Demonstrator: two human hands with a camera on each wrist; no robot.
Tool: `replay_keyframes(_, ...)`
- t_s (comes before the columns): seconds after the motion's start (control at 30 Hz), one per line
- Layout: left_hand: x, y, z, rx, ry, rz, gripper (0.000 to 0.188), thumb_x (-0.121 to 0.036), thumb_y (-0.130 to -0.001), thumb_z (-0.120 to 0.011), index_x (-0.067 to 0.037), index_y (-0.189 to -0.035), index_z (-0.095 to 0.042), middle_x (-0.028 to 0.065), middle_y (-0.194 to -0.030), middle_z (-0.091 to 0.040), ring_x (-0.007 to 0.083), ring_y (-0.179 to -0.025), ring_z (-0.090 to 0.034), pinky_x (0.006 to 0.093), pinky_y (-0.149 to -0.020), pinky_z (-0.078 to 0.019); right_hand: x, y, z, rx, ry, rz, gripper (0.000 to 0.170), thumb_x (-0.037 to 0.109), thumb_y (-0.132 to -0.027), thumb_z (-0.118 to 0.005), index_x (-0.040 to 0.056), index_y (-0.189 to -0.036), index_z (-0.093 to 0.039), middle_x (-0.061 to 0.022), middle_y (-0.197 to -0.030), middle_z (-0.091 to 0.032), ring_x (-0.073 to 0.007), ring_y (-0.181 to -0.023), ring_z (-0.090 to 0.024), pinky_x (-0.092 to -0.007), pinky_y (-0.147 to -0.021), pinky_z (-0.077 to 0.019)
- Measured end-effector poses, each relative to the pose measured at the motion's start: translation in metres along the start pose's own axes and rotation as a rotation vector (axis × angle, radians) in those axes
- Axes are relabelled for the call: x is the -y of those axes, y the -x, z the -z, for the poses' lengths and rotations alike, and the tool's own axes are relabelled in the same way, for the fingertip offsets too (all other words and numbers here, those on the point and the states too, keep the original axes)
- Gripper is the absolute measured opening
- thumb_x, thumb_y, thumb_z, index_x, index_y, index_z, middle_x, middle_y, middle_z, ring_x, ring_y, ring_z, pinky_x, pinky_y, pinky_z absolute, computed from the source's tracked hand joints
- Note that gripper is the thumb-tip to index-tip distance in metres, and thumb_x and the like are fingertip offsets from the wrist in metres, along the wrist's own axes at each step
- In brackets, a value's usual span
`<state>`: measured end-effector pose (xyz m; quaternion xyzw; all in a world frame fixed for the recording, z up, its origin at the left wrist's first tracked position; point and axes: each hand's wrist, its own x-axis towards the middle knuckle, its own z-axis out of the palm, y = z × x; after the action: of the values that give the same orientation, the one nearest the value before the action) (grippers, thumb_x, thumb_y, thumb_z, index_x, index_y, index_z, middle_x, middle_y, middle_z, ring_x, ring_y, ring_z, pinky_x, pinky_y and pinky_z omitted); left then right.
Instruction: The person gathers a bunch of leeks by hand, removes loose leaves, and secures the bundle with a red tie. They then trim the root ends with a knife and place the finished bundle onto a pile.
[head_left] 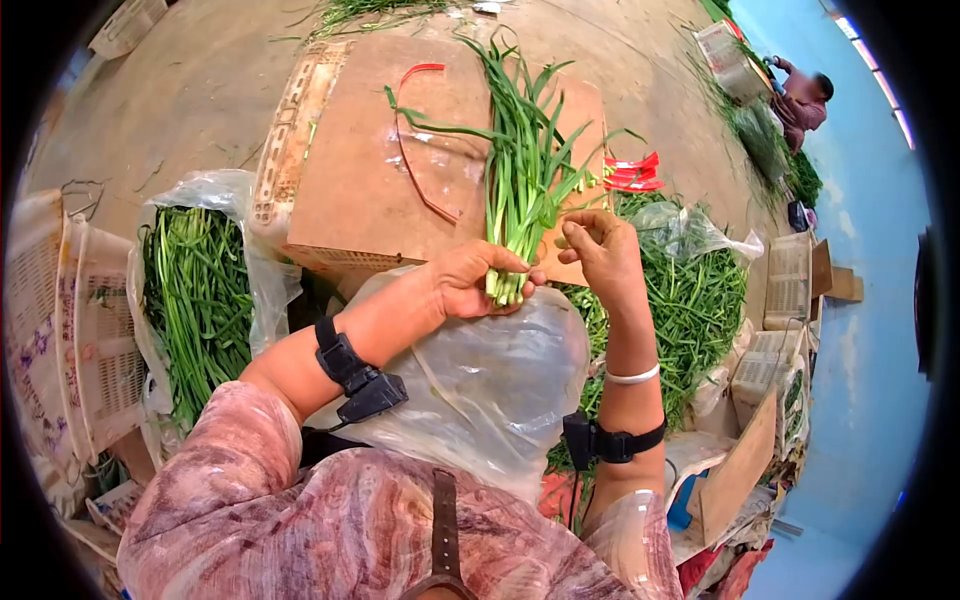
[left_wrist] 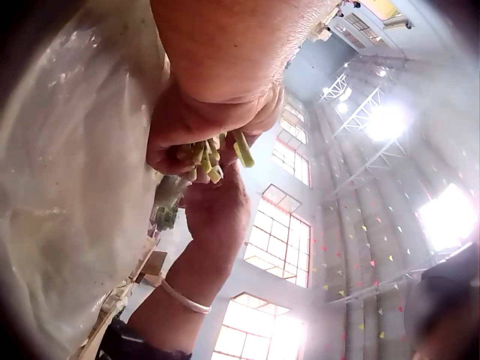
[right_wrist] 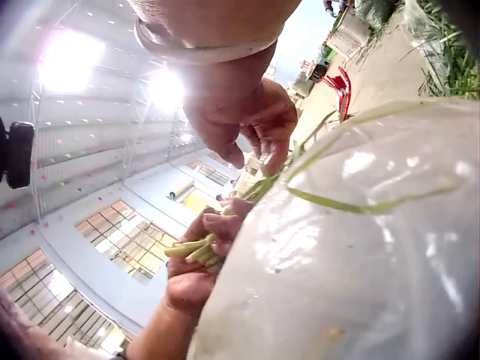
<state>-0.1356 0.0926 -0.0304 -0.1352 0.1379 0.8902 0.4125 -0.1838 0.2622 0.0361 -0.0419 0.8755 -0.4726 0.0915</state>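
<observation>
A bunch of long green leafy stalks (head_left: 518, 180) lies with its leaves over a brown board (head_left: 350, 170). My left hand (head_left: 468, 282) grips it near the pale cut ends (head_left: 508, 287), which stick out past the fingers. In the left wrist view, several stalk ends (left_wrist: 210, 161) poke from under the curled left hand. Just right of the stems is my right hand (head_left: 606, 262), its fingers loosely bent. The right wrist view shows the right hand's thumb and fingers (right_wrist: 274, 124) apart, with nothing visible between them.
Clear plastic (head_left: 470, 370) covers my lap. A red strip (head_left: 405, 150) lies on the board, more red strips (head_left: 632, 173) by its right edge. Bagged greens (head_left: 197, 300) stand left; loose greens (head_left: 690, 310) lie right. Another person (head_left: 803, 105) sits near the wall.
</observation>
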Motion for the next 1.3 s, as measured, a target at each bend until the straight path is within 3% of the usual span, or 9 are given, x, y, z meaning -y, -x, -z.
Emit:
replay_keyframes(0.03, 0.001, -0.006, 0.007, 0.157, 0.008, -0.007, 0.03, -0.005, -0.076, -0.057, -0.006, -0.106, -0.054, 0.0124, -0.093, -0.06, 0.0197, -0.076, -0.06, 0.0329, -0.064, -0.0492, 0.003, 0.001, 0.0, 0.061, -0.069, 0.0, 0.02, 0.011, -0.082, -0.06, -0.0076, -0.091, -0.059, -0.0075, -0.068, -0.061, -0.0107, -0.054, -0.057, -0.0224, -0.05, -0.045)
replay_keyframes(0.23, 0.005, -0.017, 0.017, 0.195, 0.173, 0.085, 0.034, -0.012, -0.078, -0.053, -0.002, -0.11, -0.053, 0.0173, -0.097, -0.061, 0.0295, -0.087, -0.061, 0.0469, -0.082, -0.0473, 0.01, 0.004, -0.009, 0.207, -0.157, -0.051, 0.013, 0.006, -0.081, -0.058, -0.0063, -0.076, -0.058, -0.0068, -0.063, -0.059, -0.0116, -0.048, -0.056, -0.0253, -0.041, -0.043)
replay_keyframes(0.47, 0.008, -0.023, 0.018, 0.216, 0.232, 0.049, 0.034, -0.019, -0.082, -0.049, 0.0, -0.11, -0.053, 0.0184, -0.098, -0.061, 0.0343, -0.091, -0.06, 0.0501, -0.084, -0.0462, 0.008, 0.005, -0.013, 0.279, 0.141, -0.032, 0.021, 0.011, -0.078, -0.063, -0.0061, -0.068, -0.058, -0.01, -0.05, -0.056, -0.0133, -0.042, -0.056, -0.0284, -0.038, -0.0422)
replay_keyframes(0.67, 0.011, -0.031, 0.019, 0.378, 0.293, 0.093, 0.051, -0.047, -0.089, -0.042, -0.003, -0.113, -0.052, 0.0187, -0.101, -0.06, 0.0343, -0.09, -0.06, 0.0472, -0.081, -0.0478, -0.002, -0.007, -0.01, 0.308, 0.033, -0.059, 0.035, 0.014, -0.078, -0.063, -0.0036, -0.049, -0.053, -0.007, -0.045, -0.053, -0.0127, -0.038, -0.051, -0.0277, -0.037, -0.04)
replay_keyframes(0.87, 0.011, -0.03, 0.021, 0.246, 0.122, 0.054, 0.053, -0.05, -0.09, -0.04, -0.004, -0.114, -0.051, 0.0174, -0.103, -0.06, 0.0331, -0.091, -0.06, 0.0444, -0.077, -0.05, -0.009, -0.007, -0.004, 0.32, 0.058, -0.138, 0.017, 0.009, -0.08, -0.062, -0.0031, -0.07, -0.056, -0.0061, -0.058, -0.055, -0.0127, -0.045, -0.052, -0.0269, -0.041, -0.0412)
replay_keyframes(1.0, 0.012, -0.027, 0.016, 0.176, 0.147, 0.025, 0.054, -0.05, -0.089, -0.041, -0.004, -0.115, -0.051, 0.0179, -0.102, -0.06, 0.0328, -0.086, -0.062, 0.0443, -0.075, -0.0516, -0.005, -0.003, 0.003, 0.306, -0.402, -0.329, 0.009, 0.003, -0.08, -0.056, -0.0007, -0.073, -0.057, -0.0038, -0.059, -0.055, -0.0115, -0.046, -0.05, -0.0249, -0.041, -0.0386)
replay_keyframes(1.13, 0.011, -0.031, 0.021, 0.151, 0.11, 0.066, 0.053, -0.051, -0.09, -0.04, -0.005, -0.115, -0.051, 0.0172, -0.099, -0.061, 0.031, -0.083, -0.064, 0.0446, -0.073, -0.0524, -0.024, -0.019, -0.006, 0.249, -0.246, -0.277, 0.015, 0.01, -0.079, -0.061, -0.0012, -0.07, -0.058, -0.0052, -0.056, -0.055, -0.013, -0.046, -0.052, -0.0279, -0.041, -0.0405)
replay_keyframes(1.2, 0.011, -0.032, 0.02, 0.144, 0.098, 0.067, 0.052, -0.051, -0.09, -0.039, -0.006, -0.113, -0.052, 0.0169, -0.098, -0.061, 0.0298, -0.082, -0.064, 0.0433, -0.071, -0.0525, -0.027, -0.026, -0.018, 0.145, 0.21, -0.136, 0.025, 0.018, -0.075, -0.066, -0.0029, -0.064, -0.058, -0.0093, -0.054, -0.057, -0.0153, -0.048, -0.055, -0.0315, -0.045, -0.0437)
replay_keyframes(1.3, 0.011, -0.034, 0.023, 0.135, 0.071, 0.05, 0.05, -0.051, -0.09, -0.038, -0.008, -0.11, -0.053, 0.0164, -0.096, -0.062, 0.0275, -0.079, -0.063, 0.0403, -0.066, -0.0521, -0.011, -0.028, -0.021, 0.158, 0.37, -0.071, 0.03, 0.022, -0.07, -0.07, -0.0059, -0.064, -0.059, -0.0168, -0.057, -0.059, -0.024, -0.054, -0.06, -0.0364, -0.052, -0.0473)
